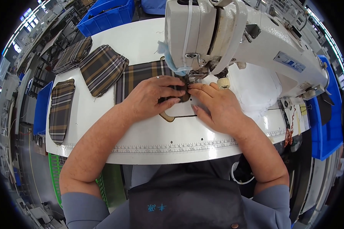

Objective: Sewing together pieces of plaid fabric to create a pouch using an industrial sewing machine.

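A brown, black and white plaid fabric piece point(135, 78) lies on the white table under the head of a sewing machine point(191, 36). My left hand point(151, 93) wears a ring and rests on this piece, its fingers and thumb drawn together at the fabric edge beside the needle area. From the other side, my right hand point(216, 105) has its fingers stretched toward the same edge, fingertips touching it, thumb apart. The machine head partly hides the needle and presser foot. A light-blue cloth strip point(166, 53) hangs on the machine's left side.
Stacked plaid pieces point(103, 68) lie at the left, with another plaid stack point(62, 110) nearer me. Blue bins stand behind point(107, 19) and at the right point(321, 129). White cloth point(252, 86) sits beneath the machine arm. A ruler strip point(172, 150) runs along the front edge.
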Demonstrator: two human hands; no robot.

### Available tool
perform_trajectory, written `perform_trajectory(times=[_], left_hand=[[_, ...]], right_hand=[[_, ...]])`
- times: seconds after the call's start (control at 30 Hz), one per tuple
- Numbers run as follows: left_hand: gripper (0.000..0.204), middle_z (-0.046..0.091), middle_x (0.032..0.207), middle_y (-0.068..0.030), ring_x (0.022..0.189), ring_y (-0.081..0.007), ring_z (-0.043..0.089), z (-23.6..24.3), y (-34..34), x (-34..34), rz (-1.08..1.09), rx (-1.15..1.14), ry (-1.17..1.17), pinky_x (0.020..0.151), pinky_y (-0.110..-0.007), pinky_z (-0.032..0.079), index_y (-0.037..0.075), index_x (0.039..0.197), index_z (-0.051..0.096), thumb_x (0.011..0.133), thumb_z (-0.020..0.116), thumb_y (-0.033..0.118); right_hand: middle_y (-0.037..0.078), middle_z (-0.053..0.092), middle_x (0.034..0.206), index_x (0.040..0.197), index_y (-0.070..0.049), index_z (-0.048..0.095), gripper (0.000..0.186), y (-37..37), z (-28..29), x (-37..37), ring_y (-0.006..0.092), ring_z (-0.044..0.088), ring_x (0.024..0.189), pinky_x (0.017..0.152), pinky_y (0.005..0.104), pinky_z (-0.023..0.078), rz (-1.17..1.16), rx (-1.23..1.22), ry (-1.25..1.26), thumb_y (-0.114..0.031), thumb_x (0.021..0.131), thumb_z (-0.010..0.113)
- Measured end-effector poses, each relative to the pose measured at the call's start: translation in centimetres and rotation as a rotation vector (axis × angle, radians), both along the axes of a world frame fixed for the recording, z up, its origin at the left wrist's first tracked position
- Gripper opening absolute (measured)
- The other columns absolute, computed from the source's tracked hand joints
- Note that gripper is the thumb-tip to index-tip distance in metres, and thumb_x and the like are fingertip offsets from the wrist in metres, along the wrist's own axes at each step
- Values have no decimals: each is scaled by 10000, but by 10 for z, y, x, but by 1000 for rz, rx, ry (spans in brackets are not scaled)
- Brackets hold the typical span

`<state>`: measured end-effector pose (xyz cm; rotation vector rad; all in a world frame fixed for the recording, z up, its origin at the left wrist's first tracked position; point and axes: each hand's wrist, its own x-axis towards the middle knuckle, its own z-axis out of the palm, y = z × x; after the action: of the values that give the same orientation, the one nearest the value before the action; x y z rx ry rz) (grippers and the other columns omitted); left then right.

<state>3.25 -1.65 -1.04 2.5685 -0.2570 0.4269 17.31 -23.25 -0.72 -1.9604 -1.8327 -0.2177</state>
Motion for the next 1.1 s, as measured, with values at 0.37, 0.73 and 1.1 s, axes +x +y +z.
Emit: perform_trajectory(times=[0.37, 0.73, 1.1], left_hand=[[255, 701, 1213, -97, 1101, -273, 667, 3, 13, 24, 198, -20, 79, 931, -377, 556, 97, 1123, 781, 902, 739, 216], [835, 324, 1631, -201, 1533, -389, 250, -13, -4, 17, 367, 387, 167, 1220, -644, 140, 59, 1531, 433, 968, 448, 676], [945, 294, 1626, -226, 1528, -439, 219, -10, -81, -77, 288, 327, 184, 1181, -689, 161, 50, 1575, 320, 931, 474, 725]], right_hand=[[82, 674, 1231, 1188, -34, 661, 355, 0, 1, 1, 269, 655, 958, 816, 396, 492, -16, 18, -21, -240, 898, 679], [91, 658, 1242, 1198, -32, 658, 376, 1, 6, -2, 291, 654, 1001, 822, 418, 503, 41, 30, -24, -191, 861, 706], [107, 660, 1238, 1198, -33, 659, 365, 1, 7, -2, 317, 633, 1060, 932, 426, 496, 60, 50, 12, -175, 864, 693]])
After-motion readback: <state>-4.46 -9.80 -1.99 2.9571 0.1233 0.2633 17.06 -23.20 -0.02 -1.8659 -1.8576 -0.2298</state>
